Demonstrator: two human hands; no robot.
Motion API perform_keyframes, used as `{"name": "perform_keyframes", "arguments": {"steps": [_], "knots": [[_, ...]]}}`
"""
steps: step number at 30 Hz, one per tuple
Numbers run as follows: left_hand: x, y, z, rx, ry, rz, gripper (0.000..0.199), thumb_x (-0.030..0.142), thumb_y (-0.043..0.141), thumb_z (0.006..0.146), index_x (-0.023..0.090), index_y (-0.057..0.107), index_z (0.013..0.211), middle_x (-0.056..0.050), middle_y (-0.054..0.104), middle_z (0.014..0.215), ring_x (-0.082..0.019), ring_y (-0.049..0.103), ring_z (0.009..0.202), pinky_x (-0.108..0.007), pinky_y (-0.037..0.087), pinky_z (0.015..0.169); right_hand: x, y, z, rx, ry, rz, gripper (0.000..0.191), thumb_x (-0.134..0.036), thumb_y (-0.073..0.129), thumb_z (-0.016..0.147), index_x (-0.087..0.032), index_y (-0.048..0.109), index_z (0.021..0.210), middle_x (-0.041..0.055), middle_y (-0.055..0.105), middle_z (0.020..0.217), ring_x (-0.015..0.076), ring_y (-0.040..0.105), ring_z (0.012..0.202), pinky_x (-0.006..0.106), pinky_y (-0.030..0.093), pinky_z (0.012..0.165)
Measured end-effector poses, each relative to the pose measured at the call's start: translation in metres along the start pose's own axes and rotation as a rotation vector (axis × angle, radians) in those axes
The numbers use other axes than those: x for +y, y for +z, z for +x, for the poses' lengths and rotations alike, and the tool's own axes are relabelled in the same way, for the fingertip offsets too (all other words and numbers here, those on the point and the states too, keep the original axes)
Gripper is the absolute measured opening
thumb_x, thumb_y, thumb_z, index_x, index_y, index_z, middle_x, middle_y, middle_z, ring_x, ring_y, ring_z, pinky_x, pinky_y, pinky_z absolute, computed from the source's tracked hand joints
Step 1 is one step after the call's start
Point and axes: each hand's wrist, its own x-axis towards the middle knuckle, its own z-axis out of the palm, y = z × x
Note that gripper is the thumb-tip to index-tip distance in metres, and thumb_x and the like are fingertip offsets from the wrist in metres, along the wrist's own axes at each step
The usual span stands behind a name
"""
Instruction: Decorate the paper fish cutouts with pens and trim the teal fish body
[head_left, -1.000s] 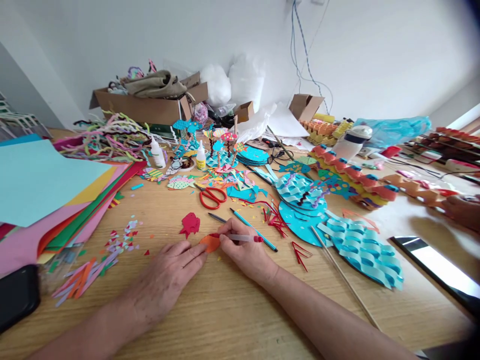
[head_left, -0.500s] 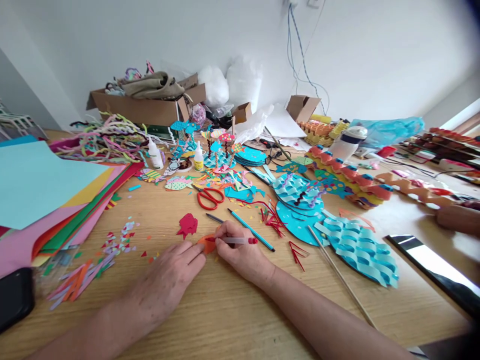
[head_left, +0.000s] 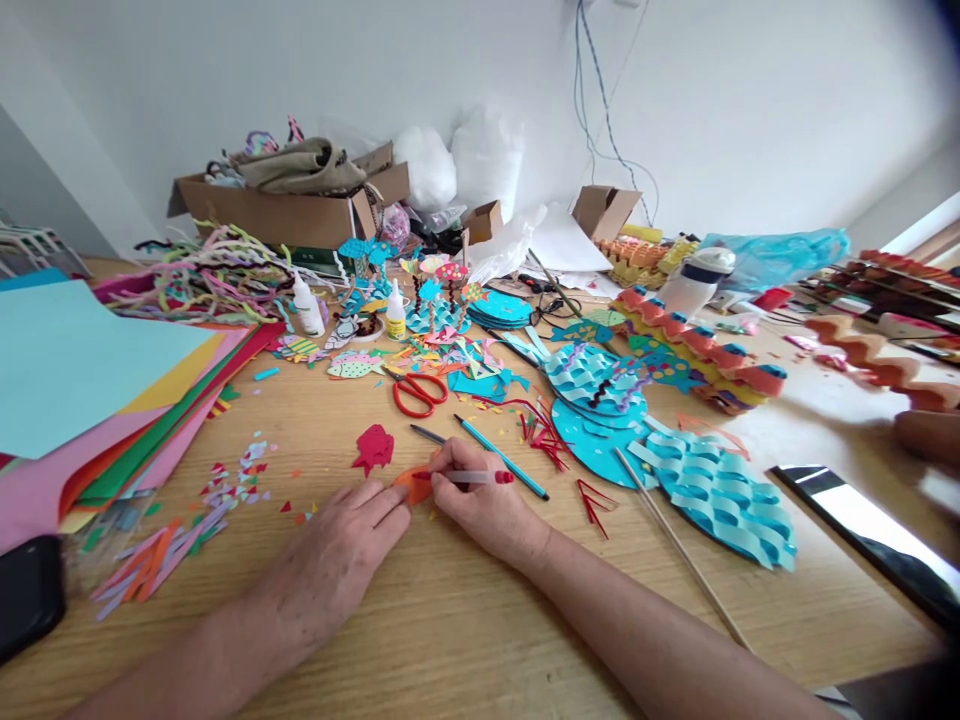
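My right hand point(head_left: 480, 500) pinches a red pen point(head_left: 480, 478) with a pale see-through barrel, its tip on a small orange paper piece point(head_left: 412, 487). My left hand point(head_left: 352, 535) lies on the table with its fingers stretched out flat, their tips resting on the left side of that piece; its thumb is hidden. Just beyond the left fingers are red fish-shaped paper cutouts point(head_left: 373, 450). A blue pen point(head_left: 502, 457) and a dark pen or pencil point(head_left: 427, 435), partly behind my right hand, lie close by. Red-handled scissors point(head_left: 420, 394) rest farther back.
Coloured paper sheets point(head_left: 97, 360) are stacked at left, above a black phone point(head_left: 30, 595). Glue bottles point(head_left: 307, 305) stand behind paper scraps. Blue woven paper discs point(head_left: 720, 495) and a thin stick point(head_left: 682, 550) lie at right. Another person's hand point(head_left: 926, 440) is at the right edge, near an egg-carton strip point(head_left: 862, 355).
My hands stay almost in place, the pen still on the orange paper. At the right edge, the other person's hand and the egg-carton strip have shifted rightward.
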Motion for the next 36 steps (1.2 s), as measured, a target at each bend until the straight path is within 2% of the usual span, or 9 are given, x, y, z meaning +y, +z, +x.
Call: {"name": "perform_keyframes", "arguments": {"steps": [6,12,22,25,36], "knots": [[0.0009,-0.0019,0.0010,0.025,0.021,0.049,0.038,-0.002,0.029,0.082,0.016,0.060,0.095,-0.006,0.064,0.100,-0.020,0.056,0.087,-0.035,0.049,0.078,-0.0016,-0.0016,0.0009,0.013,0.011,-0.003,0.010,-0.008,0.046,0.067,-0.019,0.047,0.066,-0.0060,0.047,0.055,0.0069,0.039,0.048,0.017,0.030,0.044],[-0.0010,0.0006,0.0005,0.060,0.064,0.102,0.047,-0.002,0.026,0.081,0.013,0.054,0.116,-0.006,0.065,0.103,-0.019,0.057,0.088,-0.033,0.048,0.078,0.0012,0.0004,0.0015,0.028,-0.002,-0.012,0.009,-0.010,0.047,0.068,-0.019,0.048,0.068,-0.0060,0.048,0.055,0.0070,0.040,0.048,0.017,0.031,0.045],[-0.0028,0.0060,0.0002,0.075,0.087,0.120,0.045,0.000,0.026,0.083,0.012,0.056,0.113,-0.008,0.064,0.104,-0.021,0.056,0.088,-0.036,0.050,0.077,-0.0003,-0.0017,0.0014,0.018,0.026,-0.029,0.007,-0.012,0.047,0.069,-0.018,0.049,0.068,-0.0046,0.050,0.058,0.0082,0.042,0.051,0.019,0.032,0.047],[-0.0028,0.0057,-0.0002,0.076,0.081,0.102,0.046,-0.001,0.025,0.082,0.012,0.056,0.114,-0.008,0.064,0.104,-0.021,0.056,0.091,-0.037,0.049,0.079,-0.0004,-0.0034,0.0015,0.056,0.051,0.004,0.006,-0.013,0.048,0.070,-0.018,0.049,0.067,-0.0048,0.049,0.057,0.0084,0.041,0.051,0.019,0.032,0.048],[0.0009,0.0033,0.0003,-0.020,0.028,0.128,0.049,-0.003,0.030,0.079,0.012,0.055,0.118,-0.008,0.063,0.107,-0.021,0.055,0.093,-0.036,0.048,0.082,-0.0013,-0.0022,0.0004,0.014,0.019,-0.007,0.009,-0.009,0.047,0.067,-0.018,0.049,0.066,-0.0048,0.048,0.057,0.0078,0.040,0.050,0.019,0.031,0.048]]}}
